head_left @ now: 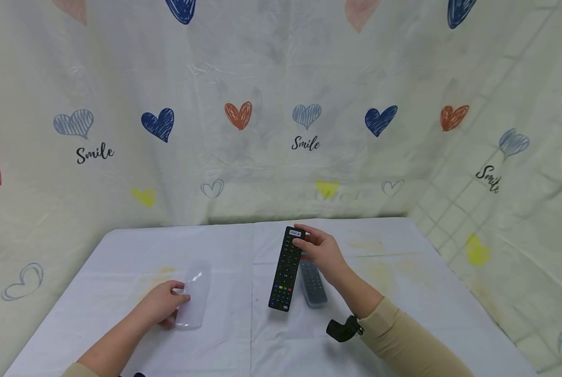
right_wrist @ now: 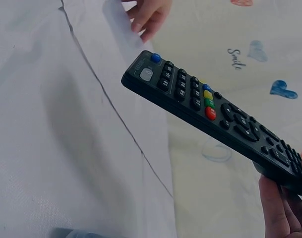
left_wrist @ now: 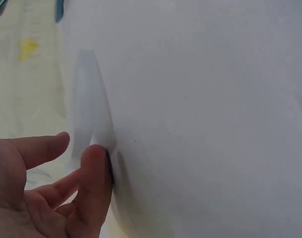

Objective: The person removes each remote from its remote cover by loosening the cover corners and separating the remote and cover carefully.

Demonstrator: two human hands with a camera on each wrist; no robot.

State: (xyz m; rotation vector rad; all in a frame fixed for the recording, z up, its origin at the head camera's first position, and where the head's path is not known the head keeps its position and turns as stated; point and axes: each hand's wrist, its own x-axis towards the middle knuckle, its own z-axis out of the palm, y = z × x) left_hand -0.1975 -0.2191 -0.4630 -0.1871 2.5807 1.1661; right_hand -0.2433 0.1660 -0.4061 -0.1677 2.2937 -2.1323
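Observation:
My right hand [head_left: 319, 250] holds a black remote control [head_left: 285, 269] by its upper end, tilted, with the button side showing. Coloured buttons stand out near its lower half in the right wrist view. Farther left, my left hand [head_left: 160, 303] grips the left edge of a clear, flat plastic sleeve [head_left: 196, 298] on the table. In the left wrist view, one fingertip overlaps the sleeve's [left_wrist: 89, 99] lower end and another finger lies close to its side. Beneath and behind the right hand lies a second remote control [head_left: 314, 285], greyish and partly covered.
A white cloth covers the table [head_left: 234, 335], with a crease running down its middle. Behind it hangs a pale curtain [head_left: 271, 68] with hearts and "Smile" lettering. A black device [head_left: 343, 330] is worn at the right wrist.

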